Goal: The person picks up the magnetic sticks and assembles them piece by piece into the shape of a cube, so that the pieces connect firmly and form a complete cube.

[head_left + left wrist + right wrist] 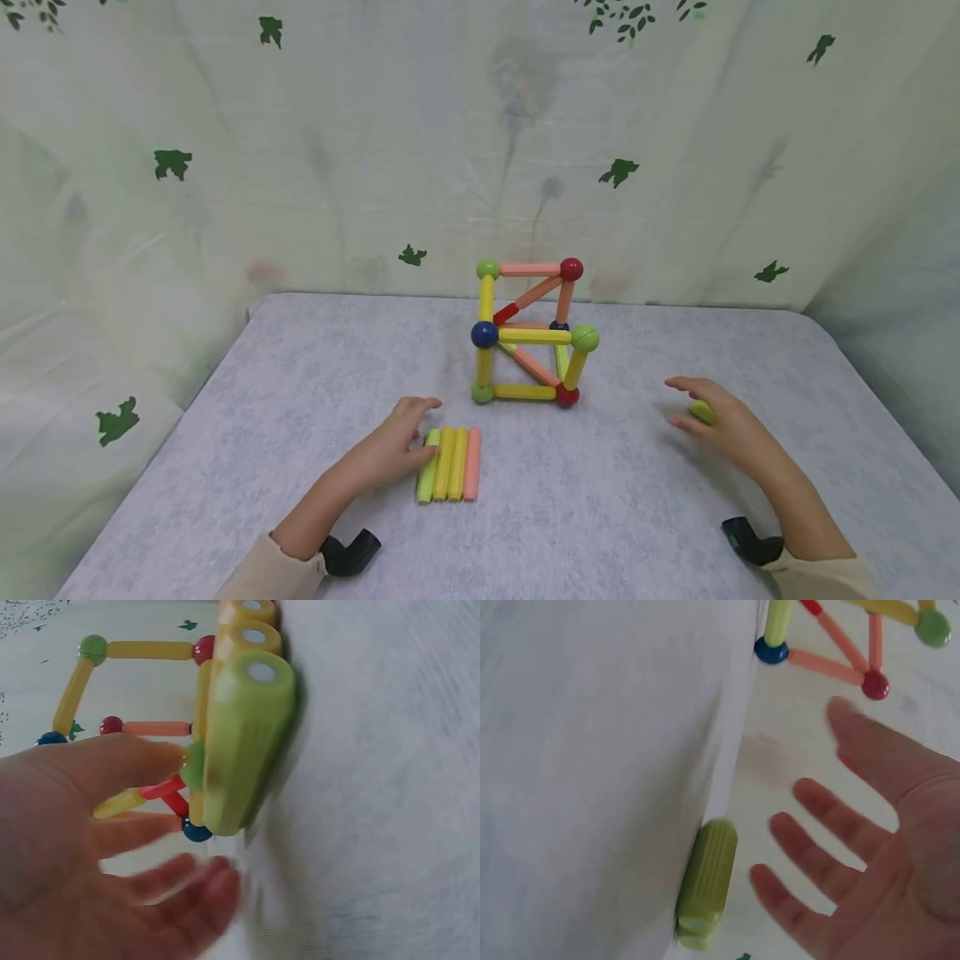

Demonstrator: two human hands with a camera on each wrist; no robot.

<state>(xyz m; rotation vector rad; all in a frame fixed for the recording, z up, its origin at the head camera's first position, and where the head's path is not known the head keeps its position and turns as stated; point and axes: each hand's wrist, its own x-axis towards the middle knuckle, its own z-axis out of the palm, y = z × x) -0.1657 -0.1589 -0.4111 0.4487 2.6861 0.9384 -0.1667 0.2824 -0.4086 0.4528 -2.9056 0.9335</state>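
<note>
My left hand hovers with loose fingers at a row of several toy building rods, its thumb overlapping the light-green rod at the row's left end. Beside that one lie yellow rods and a pink rod. In the left wrist view, the green rod shows a grey disc in its end. My right hand is spread over green rods on the right of the table. The right wrist view has these green rods apart from the fingers, which hold nothing.
A ball-and-rod frame stands upright at the back middle of the table, with red, blue and green balls and a few slanted rods. The grey cloth-covered table ends at a pale curtain with leaf prints.
</note>
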